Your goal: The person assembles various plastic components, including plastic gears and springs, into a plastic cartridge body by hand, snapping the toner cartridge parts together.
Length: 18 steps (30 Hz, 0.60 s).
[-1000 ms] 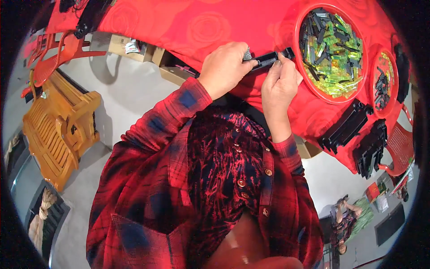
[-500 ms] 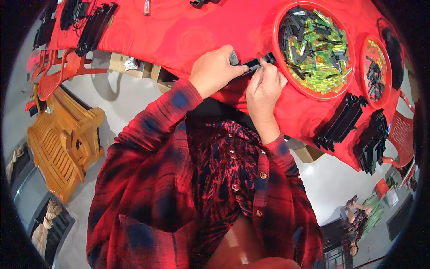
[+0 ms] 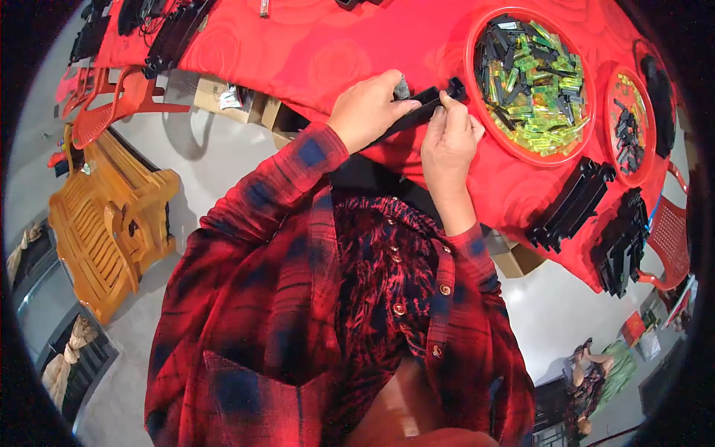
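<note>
A long, narrow black plastic part [image 3: 427,99] is held slantwise between both hands at the near edge of the red-covered table [image 3: 298,59]. My left hand [image 3: 365,112] is closed around its near-left stretch, with the thumb lying along it. A small grey lump [image 3: 402,88] shows beside the left fingers; I cannot make out what it is. My right hand [image 3: 450,145] pinches the part close to its far-right end. Just right of that hand stands a large red basin [image 3: 542,159] full of yellow-green clear pieces and black pieces.
Farther right is a smaller red basin [image 3: 651,141] with small black and yellow pieces. Bundled black plastic strips [image 3: 572,205] lie at the table's right edge, more [image 3: 175,41] at the far left. A wooden bench [image 3: 112,223], a red chair [image 3: 112,104] and another person [image 3: 588,372] are around.
The whole scene has shifted slightly rightward in the picture. More of the black part's far end shows past my right fingertips. Both hands keep their hold on it.
</note>
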Available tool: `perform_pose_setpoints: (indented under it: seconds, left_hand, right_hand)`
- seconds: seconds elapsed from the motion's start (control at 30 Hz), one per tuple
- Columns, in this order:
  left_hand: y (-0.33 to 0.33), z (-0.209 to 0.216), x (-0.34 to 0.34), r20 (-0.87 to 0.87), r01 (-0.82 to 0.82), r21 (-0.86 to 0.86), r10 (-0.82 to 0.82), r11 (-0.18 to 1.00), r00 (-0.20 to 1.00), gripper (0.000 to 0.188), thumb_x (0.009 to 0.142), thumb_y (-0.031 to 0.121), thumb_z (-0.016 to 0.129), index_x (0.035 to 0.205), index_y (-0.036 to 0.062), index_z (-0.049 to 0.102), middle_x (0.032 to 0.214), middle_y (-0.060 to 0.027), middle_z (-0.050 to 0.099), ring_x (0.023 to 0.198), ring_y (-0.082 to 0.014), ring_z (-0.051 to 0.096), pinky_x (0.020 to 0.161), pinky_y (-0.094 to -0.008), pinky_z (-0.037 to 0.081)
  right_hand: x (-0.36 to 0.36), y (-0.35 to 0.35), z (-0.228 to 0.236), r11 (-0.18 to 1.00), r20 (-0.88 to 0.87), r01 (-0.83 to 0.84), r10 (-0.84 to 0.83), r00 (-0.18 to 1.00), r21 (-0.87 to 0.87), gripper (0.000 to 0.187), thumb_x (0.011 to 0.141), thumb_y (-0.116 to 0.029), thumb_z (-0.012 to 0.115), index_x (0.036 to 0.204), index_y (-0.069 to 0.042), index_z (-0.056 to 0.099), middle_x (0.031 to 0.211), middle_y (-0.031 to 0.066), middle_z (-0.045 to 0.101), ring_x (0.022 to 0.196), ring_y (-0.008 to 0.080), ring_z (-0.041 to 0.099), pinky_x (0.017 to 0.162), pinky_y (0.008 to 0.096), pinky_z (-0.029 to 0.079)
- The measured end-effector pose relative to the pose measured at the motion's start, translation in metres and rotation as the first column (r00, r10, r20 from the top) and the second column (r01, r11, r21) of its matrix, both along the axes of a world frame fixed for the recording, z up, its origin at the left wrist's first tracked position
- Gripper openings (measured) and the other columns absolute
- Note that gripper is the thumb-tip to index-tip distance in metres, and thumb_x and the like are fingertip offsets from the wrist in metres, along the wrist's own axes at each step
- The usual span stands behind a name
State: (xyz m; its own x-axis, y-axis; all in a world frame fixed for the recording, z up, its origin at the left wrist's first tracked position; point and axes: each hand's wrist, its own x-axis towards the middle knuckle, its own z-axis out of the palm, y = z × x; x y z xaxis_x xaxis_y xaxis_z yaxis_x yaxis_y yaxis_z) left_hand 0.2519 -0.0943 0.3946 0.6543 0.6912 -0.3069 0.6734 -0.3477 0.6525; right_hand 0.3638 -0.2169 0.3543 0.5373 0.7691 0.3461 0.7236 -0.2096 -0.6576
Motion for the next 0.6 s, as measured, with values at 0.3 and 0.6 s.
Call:
perform_pose_setpoints:
  seconds: [0.3, 0.6]
  left_hand:
    - [-0.005, 0.002, -0.022, 0.209, 0.013, -0.306, 0.055, 0.952, 0.976, 0.024, 0.085, 0.017, 0.071, 0.099, -0.0010, 0.064, 0.087, -0.0188, 0.069, 0.081, -0.0344, 0.069, 0.072, -0.0430, 0.053]
    - [-0.019, -0.002, -0.023, 0.152, 0.037, 0.067, -0.047, 0.997, 0.987, 0.023, 0.083, 0.015, 0.071, 0.094, -0.0009, 0.060, 0.088, -0.0189, 0.063, 0.084, -0.0375, 0.064, 0.074, -0.0444, 0.050]
  right_hand:
    - [0.003, -0.006, 0.003, 0.999, -0.019, -0.025, 0.024, 1.000, -0.049, 0.026, 0.090, 0.000, 0.059, 0.116, -0.002, 0.060, 0.102, 0.0134, 0.068, 0.093, 0.0308, 0.064, 0.089, 0.0419, 0.040]
    - [0.015, -0.014, 0.021, 0.993, -0.222, -0.056, 0.031, 0.975, -0.107, 0.030, 0.092, 0.001, 0.053, 0.121, -0.001, 0.061, 0.104, 0.0178, 0.063, 0.100, 0.0364, 0.060, 0.088, 0.0458, 0.048]
